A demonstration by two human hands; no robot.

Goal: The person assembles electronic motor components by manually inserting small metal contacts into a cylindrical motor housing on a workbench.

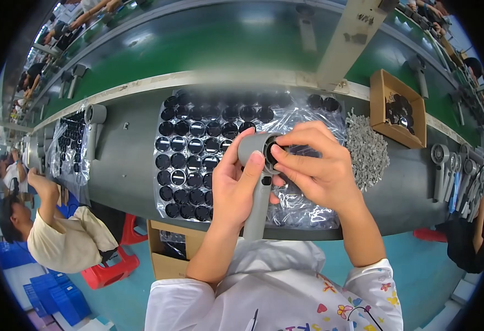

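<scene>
A grey handheld fan body (259,208) with a round, hollow head stands tilted in front of me. My left hand (232,190) is closed around its head and upper handle, thumb against the rim. At the opening on the head's right side, the fingertips of my right hand (324,168) pinch a black round disc (270,153), partly hidden by the fingers. Beneath both hands lies a clear plastic sheet (308,215) carrying rows of similar black discs (194,145).
Right of the sheet is a heap of small grey parts (367,151), beside a cardboard box (382,107) with black pieces. Several grey fans (441,168) lie at the far right. Another fan (95,118) is at left. Co-workers sit both sides; a post (352,41) rises behind.
</scene>
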